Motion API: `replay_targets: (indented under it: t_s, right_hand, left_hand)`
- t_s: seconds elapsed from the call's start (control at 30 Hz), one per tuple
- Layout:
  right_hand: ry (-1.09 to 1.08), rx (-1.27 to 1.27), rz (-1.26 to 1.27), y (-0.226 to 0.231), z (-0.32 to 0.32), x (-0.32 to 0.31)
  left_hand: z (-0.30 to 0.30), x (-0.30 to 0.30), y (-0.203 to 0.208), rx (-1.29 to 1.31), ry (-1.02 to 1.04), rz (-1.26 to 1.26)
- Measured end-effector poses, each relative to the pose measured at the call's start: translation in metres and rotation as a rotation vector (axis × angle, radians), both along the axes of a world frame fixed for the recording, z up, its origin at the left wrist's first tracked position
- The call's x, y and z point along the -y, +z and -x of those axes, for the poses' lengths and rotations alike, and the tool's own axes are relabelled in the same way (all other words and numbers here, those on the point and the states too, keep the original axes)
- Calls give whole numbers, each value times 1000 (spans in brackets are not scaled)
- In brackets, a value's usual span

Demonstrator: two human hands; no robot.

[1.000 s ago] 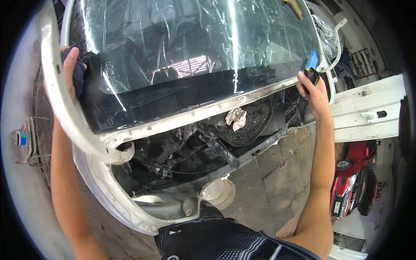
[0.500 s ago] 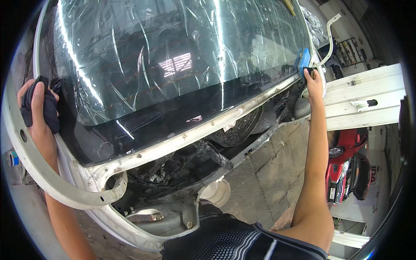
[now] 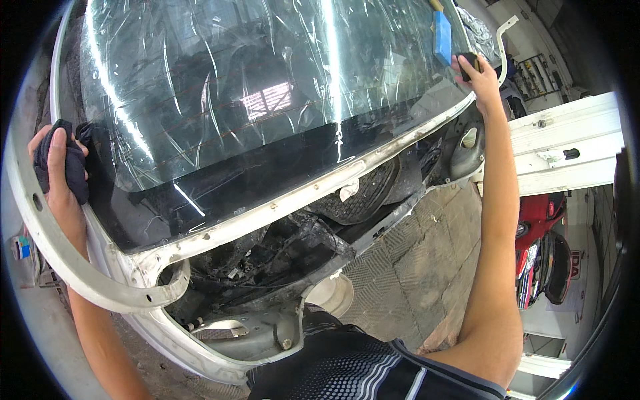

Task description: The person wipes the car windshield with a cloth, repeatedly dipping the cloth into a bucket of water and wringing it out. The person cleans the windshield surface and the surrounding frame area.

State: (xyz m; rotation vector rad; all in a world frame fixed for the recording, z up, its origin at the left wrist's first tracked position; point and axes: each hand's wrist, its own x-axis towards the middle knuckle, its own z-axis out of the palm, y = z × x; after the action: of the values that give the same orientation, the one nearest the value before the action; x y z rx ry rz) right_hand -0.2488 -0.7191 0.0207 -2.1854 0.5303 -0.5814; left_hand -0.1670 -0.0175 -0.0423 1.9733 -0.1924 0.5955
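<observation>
At the left edge of a car's rear window (image 3: 220,157), my left hand (image 3: 61,200) is closed around a bunched dark cloth (image 3: 43,163). Across the glass run long pale streaks that look like creases in a film. My right arm is stretched out to the window's far right corner. There my right hand (image 3: 485,79) grips the dark handle of a squeegee-like tool with a blue rectangular head (image 3: 442,39). The blue head lies over the glass, up and left of my fingers; where handle and head join is hard to see.
A curved white hinge arm (image 3: 80,280) arches past my left forearm; a second bent white arm (image 3: 503,50) rises at the far right. Below the window lies the open trunk bay (image 3: 267,260). A white panel (image 3: 563,143) juts out at right, with a red car (image 3: 537,217) beyond.
My right hand has moved up and away along the window's right side, and the blue-headed tool has shifted up and left with it. My left hand keeps its place with the cloth.
</observation>
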Motion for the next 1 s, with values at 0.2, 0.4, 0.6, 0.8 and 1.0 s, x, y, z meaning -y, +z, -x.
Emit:
replay_targets:
  t_s: [0.2,0.4,0.6,0.8,1.0]
  right_hand:
    - [-17,37,-96,-15,21,17]
    - [-28,130,-199,-35,13,14]
    - [-183,209,-355,-41,9,11]
    - [-240,37,-188,-32,-24,6]
    - [-202,219,699,-17,-68,-24]
  left_hand:
    - [-1,4,-2,-25,-11,10]
    - [-2,2,-1,-36,-40,122]
    - [-3,6,-3,-3,-26,184]
    - [-10,2,-8,20,-20,245]
    - [-13,11,-5,61,-54,250]
